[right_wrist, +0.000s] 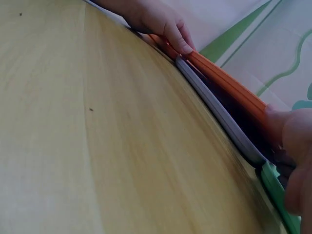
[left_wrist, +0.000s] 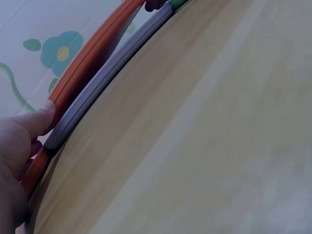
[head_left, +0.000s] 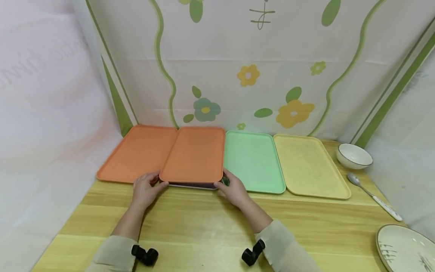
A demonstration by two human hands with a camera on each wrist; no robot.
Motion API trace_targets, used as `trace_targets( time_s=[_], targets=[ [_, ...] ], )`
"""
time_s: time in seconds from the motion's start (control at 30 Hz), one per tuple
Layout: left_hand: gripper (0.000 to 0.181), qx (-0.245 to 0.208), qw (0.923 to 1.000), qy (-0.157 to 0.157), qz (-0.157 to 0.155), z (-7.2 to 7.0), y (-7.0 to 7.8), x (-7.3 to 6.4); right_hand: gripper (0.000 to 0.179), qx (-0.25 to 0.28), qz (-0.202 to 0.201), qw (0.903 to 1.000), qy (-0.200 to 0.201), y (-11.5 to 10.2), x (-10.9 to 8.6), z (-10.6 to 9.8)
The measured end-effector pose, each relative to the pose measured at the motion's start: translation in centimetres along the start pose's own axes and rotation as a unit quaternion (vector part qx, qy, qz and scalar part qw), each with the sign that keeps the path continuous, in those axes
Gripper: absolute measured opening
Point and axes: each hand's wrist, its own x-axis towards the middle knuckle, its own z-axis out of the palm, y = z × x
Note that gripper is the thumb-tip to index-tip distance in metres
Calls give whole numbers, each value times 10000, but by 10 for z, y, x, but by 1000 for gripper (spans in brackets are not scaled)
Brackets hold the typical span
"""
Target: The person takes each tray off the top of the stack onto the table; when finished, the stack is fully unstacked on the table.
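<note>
Both hands hold an orange tray [head_left: 193,153] by its near corners. The left hand [head_left: 145,189] pinches the left corner, its thumb on the rim. At the right corner, the right hand [head_left: 233,189] does the same. Directly beneath lies a greyish-purple tray [right_wrist: 214,107]; a dark gap shows between the two near edges in the right wrist view. Most of that lower tray is hidden. Another orange tray [head_left: 137,153] lies flat on the left, beside the left hand. A green tray [head_left: 253,160] adjoins on the right, next to the right hand's fingers.
A yellow tray [head_left: 310,166] lies right of the green one. Farther right are a white bowl [head_left: 354,155], a spoon [head_left: 374,196] and a plate [head_left: 408,245] on the wooden table [head_left: 197,230]. A flower-patterned cloth [head_left: 217,68] hangs behind the trays.
</note>
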Motion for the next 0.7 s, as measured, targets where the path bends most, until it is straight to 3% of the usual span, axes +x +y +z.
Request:
trace_targets(
  time_s=[0.1, 0.17, 0.3, 0.4, 0.53, 0.7],
  targets=[
    [62, -14, 10000, 9, -7, 1, 1, 1, 73, 861, -82, 9963, -12, -2, 0, 3],
    [62, -19, 10000, 30, -20, 2, 1, 1, 71, 1491, -57, 9888, -3, -5, 0, 6],
    [61, -57, 10000, 64, -17, 3, 1, 1, 69, 3044, 170, 9523, 105, -12, 3, 14],
    [59, -71, 9999, 74, 82, 4, 2, 1, 67, 3806, 261, 9238, 306, -13, 4, 16],
    [60, -136, 9995, 100, 273, 4, 3, 0, 65, 3983, 309, 9160, 364, -8, 4, 10],
    [68, -732, 9963, -273, 344, 2, 6, -2, 61, 4156, 343, 9084, 296, 2, 0, -3]
  ],
)
